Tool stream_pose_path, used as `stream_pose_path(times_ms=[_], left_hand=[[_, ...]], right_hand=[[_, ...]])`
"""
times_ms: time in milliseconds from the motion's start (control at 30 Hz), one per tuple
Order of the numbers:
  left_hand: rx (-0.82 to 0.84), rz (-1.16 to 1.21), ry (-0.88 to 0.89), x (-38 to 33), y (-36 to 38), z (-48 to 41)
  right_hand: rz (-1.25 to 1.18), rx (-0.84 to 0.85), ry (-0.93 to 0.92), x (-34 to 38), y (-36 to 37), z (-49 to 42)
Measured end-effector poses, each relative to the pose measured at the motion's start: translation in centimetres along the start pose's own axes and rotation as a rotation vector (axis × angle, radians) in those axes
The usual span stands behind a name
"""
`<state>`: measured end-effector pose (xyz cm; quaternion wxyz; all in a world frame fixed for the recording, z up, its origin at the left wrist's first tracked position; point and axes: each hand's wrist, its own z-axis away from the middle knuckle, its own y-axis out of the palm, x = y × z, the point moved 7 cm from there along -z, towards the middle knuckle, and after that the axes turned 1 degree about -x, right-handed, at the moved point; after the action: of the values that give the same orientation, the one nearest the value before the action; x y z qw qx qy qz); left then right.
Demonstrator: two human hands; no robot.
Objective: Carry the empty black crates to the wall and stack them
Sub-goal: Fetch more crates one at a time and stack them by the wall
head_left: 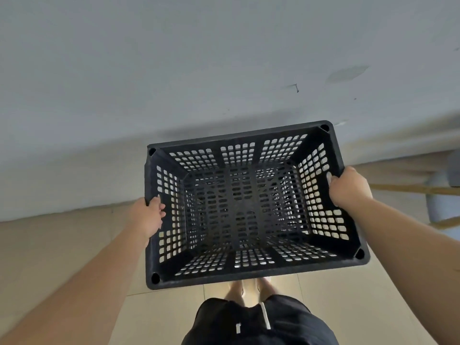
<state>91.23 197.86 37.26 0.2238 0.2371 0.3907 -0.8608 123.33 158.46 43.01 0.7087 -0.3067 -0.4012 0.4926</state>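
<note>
I see the empty black crate (pixel 245 210) held above the floor (pixel 74 245), near the wall (pixel 174 70), mouth towards me. My left grip (pixel 149 215) curls round its left rim and my right grip (pixel 348 188) round its right rim, the crate between them.

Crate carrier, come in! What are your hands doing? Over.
Left hand, right hand grip black crate by short ends. Crate empty, near wall. Grey pipe, wooden poles off right.
</note>
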Motion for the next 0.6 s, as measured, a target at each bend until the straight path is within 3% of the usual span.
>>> stream_pose_path(times_ms=[300,600], left_hand=[[-0.045,-0.032,0.0,-0.8,0.5,-1.1],[-0.058,-0.119,-0.144,2.3,0.2,-1.4]], right_hand=[[0.067,0.033,0.018,0.9,1.0,-1.3],[0.095,0.1,0.028,0.8,1.6,-0.9]])
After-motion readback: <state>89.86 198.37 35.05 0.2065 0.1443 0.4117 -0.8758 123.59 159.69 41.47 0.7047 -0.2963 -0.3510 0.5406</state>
